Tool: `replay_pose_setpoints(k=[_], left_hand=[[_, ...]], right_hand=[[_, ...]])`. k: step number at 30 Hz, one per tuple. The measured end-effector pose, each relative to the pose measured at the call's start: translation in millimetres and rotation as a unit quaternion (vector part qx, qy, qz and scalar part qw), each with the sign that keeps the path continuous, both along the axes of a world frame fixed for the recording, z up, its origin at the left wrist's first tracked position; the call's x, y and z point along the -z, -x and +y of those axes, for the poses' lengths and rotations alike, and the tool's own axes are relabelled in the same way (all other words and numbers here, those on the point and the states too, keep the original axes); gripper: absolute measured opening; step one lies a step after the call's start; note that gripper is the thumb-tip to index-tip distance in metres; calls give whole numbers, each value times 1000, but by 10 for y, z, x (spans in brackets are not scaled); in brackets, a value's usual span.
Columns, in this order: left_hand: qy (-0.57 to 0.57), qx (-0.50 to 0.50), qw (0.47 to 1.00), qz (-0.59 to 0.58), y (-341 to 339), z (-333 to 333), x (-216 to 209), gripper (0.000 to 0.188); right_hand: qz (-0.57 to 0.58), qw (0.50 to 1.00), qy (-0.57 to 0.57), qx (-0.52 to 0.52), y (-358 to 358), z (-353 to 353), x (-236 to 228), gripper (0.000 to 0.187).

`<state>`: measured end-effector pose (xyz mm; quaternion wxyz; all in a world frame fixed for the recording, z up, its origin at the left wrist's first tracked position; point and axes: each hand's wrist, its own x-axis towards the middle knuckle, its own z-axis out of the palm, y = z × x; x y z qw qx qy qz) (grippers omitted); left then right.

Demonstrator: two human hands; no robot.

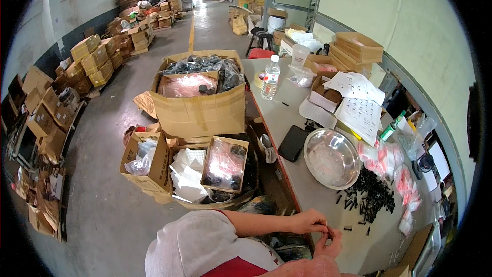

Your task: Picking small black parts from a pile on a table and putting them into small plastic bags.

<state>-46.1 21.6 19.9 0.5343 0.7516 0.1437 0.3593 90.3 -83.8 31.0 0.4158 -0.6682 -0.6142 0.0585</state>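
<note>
Close to the table's front edge, my left hand (309, 221) and my right hand (329, 246) meet at the fingertips. Both are closed in a pinch; whatever small thing lies between the fingers is too small to make out. Just beyond them on the grey table (287, 123) spreads a heap of small black screw-like parts (376, 195), with a few loose ones nearest my right hand. Behind the heap stands a shiny metal bowl (314, 166) with something clear, perhaps plastic bags, inside. Small clear bags with red edges (405, 182) lie to the heap's right.
Beside the bowl lies a black phone (292, 143). Farther back stand a water bottle (270, 79), printed sheets (359, 115) and cardboard trays (359, 46). Left of the table, large open cartons (200, 115) hold bagged black parts. A green marker-like tube (392, 125) lies at the right.
</note>
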Motion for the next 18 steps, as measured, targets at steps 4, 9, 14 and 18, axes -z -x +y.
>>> replay_pose_setpoints(k=[4,9,14,18], left_hand=[[-54,9,998,-4,-18,-1,52,18],[-97,-59,988,107,9,-95,-46,17],[-133,-99,964,206,-7,-123,-136,22],[-102,-73,965,231,-7,-116,-136,23]], right_hand=[[21,999,-9,49,96,-23,-92,11],[-111,994,-6,-1,54,-7,-69,11],[-95,994,44,26,130,-21,-38,25],[-119,993,15,18,64,-54,24,24]])
